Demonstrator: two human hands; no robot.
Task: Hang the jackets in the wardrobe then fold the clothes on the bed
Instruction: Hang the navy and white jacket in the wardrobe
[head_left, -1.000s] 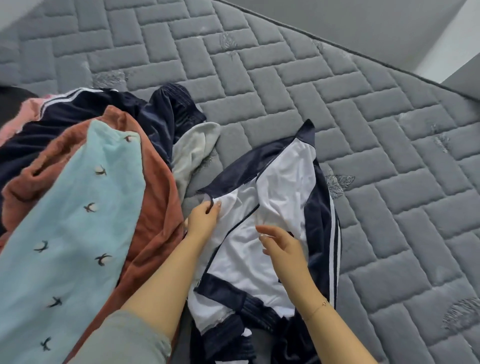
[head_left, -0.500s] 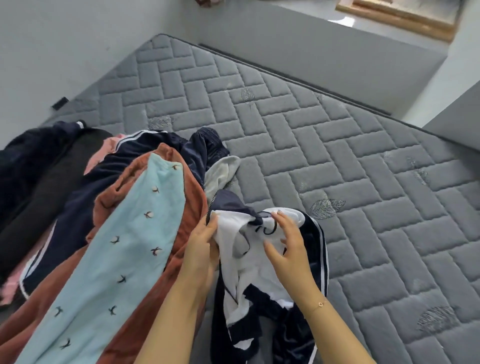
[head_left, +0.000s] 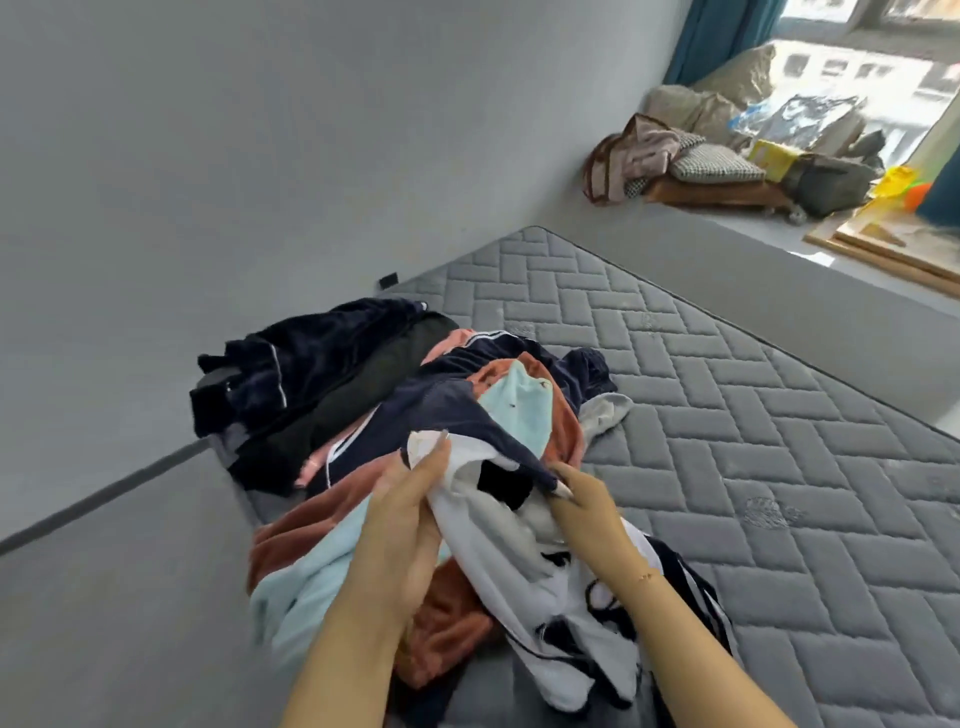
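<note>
The jacket (head_left: 545, 561), navy outside with a white lining, is lifted off the bed (head_left: 779, 467) and bunched up between both hands, inside-out as far as I can tell. The left hand (head_left: 410, 519) has its fingers curled round the white collar edge; the right hand (head_left: 587, 504) pinches the navy fabric just beside it, at the garment's upper part. The rest hangs down in front of the person, its lower folds trailing over the bed edge and touching the heap of clothes (head_left: 415, 415) on the left.

What worries me is the tangle. With the lining outward and the sleeves twisted, it looks likely to go onto a hanger crooked unless it gets shaken out first. The dangling part also lies against the rust and pale blue garments, so pulling it away could drag them off the bed. Both grips sit close together near the collar, so the weight could swing and slip from the pinch.
</note>
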